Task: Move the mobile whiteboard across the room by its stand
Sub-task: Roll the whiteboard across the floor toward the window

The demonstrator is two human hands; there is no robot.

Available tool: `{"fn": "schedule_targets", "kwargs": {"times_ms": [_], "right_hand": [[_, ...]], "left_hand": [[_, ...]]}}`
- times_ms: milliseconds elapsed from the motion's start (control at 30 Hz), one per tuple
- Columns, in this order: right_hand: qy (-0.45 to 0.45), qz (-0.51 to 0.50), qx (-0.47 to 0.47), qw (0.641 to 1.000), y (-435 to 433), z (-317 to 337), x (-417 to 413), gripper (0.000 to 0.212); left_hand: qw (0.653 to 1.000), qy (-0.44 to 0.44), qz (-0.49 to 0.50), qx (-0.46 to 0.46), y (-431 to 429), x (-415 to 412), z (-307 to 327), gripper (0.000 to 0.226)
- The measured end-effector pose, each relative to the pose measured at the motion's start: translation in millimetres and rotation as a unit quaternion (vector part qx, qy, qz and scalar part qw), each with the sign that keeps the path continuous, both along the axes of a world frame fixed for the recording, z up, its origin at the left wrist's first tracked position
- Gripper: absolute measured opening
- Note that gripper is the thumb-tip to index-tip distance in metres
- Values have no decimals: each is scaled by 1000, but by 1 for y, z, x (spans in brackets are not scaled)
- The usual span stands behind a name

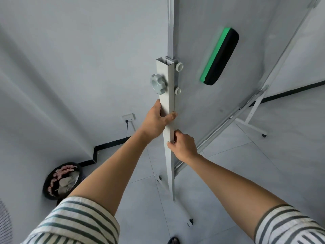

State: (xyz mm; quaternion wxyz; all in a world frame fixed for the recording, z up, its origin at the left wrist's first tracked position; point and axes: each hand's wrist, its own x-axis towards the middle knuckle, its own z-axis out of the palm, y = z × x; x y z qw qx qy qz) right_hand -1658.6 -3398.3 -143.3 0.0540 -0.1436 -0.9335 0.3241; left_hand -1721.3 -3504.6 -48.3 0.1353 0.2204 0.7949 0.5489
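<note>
The whiteboard (246, 18) fills the upper right, seen from close by and at a steep angle. Its grey stand post (167, 81) rises up the middle of the view, with grey knobs (158, 83) near its top. My left hand (156, 120) grips the post just under the knobs. My right hand (182, 145) is closed around the same post a little lower. A black and green eraser (220, 57) sticks to the board face. The stand's near foot with castors (190, 221) rests on the tiled floor below my arms.
A white wall (79, 59) stands close on the left, with a socket and plugged cable (128, 118). A black bin (61, 180) holding rubbish sits in the left corner. The stand's far leg with a castor (253, 124) is at the right on grey tiles.
</note>
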Motion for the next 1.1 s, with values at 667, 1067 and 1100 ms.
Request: {"fn": "schedule_targets", "kwargs": {"times_ms": [667, 1067, 1100], "right_hand": [[-25, 92, 2, 995, -179, -3, 129, 21], [-42, 66, 22, 997, -292, 2, 222, 23], [-41, 63, 24, 997, -301, 2, 230, 23]], "left_hand": [[994, -50, 92, 16, -185, 159, 6, 38], [997, -20, 72, -29, -296, 240, 2, 54], [996, -18, 75, -37, -306, 248, 2, 58]]}}
